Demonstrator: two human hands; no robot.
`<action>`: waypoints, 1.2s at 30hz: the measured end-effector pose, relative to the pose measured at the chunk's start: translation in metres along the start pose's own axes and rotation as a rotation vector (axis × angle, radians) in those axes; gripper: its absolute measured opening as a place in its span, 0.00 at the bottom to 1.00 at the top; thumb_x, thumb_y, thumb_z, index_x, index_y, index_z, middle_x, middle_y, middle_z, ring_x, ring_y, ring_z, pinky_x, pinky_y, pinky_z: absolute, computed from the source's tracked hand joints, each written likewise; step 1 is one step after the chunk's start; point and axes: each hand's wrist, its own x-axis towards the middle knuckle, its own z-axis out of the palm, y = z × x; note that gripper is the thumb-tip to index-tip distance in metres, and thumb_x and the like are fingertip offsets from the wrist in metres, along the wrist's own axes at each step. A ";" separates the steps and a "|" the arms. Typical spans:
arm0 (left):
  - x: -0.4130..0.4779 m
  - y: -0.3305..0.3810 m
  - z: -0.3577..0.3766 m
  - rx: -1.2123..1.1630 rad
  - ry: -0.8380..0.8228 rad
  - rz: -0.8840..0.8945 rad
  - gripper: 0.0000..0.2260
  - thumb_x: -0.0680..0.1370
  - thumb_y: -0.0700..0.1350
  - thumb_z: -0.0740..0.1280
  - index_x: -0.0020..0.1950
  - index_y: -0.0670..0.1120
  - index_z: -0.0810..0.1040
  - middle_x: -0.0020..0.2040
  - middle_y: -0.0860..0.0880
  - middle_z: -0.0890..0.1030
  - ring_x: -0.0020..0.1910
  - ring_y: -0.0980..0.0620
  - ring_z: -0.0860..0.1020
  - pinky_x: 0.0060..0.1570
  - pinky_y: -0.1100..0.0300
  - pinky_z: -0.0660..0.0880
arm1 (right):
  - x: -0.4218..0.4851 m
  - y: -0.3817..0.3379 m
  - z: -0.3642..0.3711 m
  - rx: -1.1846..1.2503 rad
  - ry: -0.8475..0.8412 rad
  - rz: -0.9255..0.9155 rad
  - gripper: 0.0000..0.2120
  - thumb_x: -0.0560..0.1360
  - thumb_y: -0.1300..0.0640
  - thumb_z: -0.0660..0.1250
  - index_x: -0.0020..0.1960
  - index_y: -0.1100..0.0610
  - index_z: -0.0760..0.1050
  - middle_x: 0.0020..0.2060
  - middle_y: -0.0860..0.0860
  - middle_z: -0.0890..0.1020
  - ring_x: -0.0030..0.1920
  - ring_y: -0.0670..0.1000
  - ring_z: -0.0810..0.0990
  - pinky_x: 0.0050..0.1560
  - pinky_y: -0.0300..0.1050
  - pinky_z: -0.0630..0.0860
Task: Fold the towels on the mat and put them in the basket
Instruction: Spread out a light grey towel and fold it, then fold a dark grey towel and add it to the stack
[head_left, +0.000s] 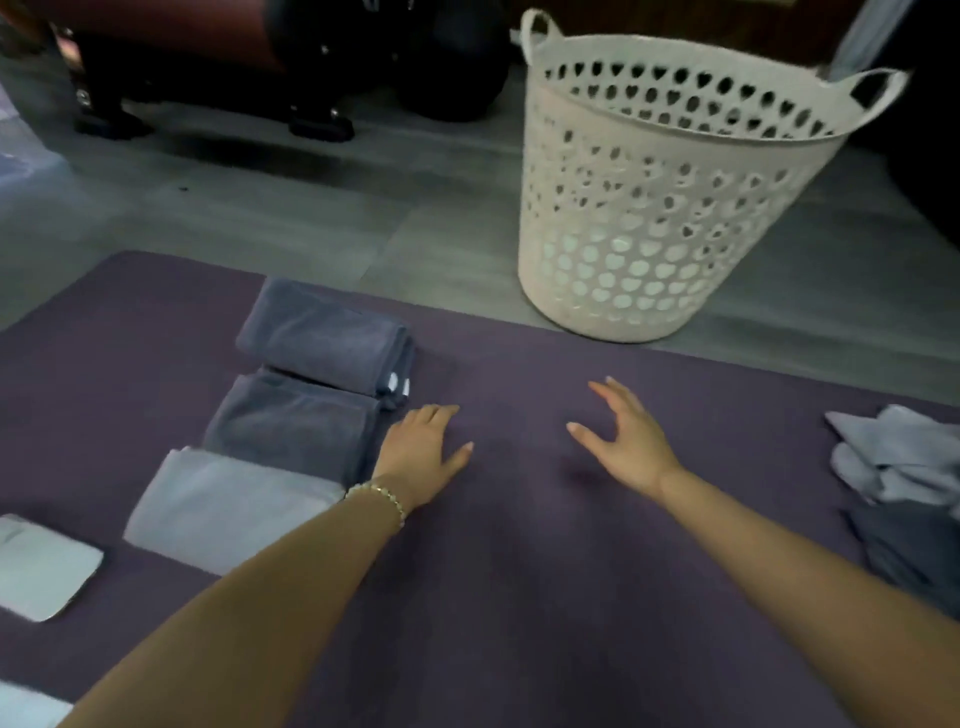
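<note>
On my left the folded towels (291, 421) lie in a row on the mat (519, 597). My left hand (423, 449) rests flat and empty just beside them, so a careless sweep could undo a fold. My right hand (623, 441) is spread, holding nothing. The basket (675, 208) stands off the mat's far edge. Grabbing the unfolded pile (904, 467) at far right might drag several towels at once.

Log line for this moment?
left hand open beside folded towels | right hand open, empty | unfolded pile right | basket upright
</note>
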 end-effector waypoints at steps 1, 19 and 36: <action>0.009 0.021 0.005 0.021 -0.028 0.021 0.27 0.79 0.58 0.58 0.75 0.48 0.60 0.72 0.49 0.66 0.71 0.48 0.64 0.67 0.55 0.62 | -0.004 0.019 -0.020 -0.086 0.021 -0.024 0.33 0.74 0.44 0.68 0.75 0.51 0.61 0.76 0.49 0.58 0.75 0.50 0.57 0.74 0.52 0.56; 0.074 0.330 0.155 -0.051 -0.399 0.326 0.26 0.80 0.60 0.56 0.74 0.48 0.62 0.71 0.50 0.67 0.70 0.49 0.64 0.67 0.54 0.64 | -0.141 0.316 -0.184 -0.224 0.118 0.569 0.32 0.73 0.40 0.67 0.73 0.49 0.63 0.76 0.47 0.57 0.75 0.49 0.57 0.73 0.46 0.57; 0.077 0.465 0.224 -0.667 -0.588 0.142 0.09 0.80 0.50 0.63 0.50 0.44 0.74 0.49 0.48 0.78 0.47 0.52 0.75 0.42 0.64 0.69 | -0.137 0.341 -0.168 -0.043 0.189 0.530 0.26 0.77 0.37 0.56 0.72 0.45 0.64 0.74 0.44 0.59 0.75 0.46 0.52 0.72 0.46 0.48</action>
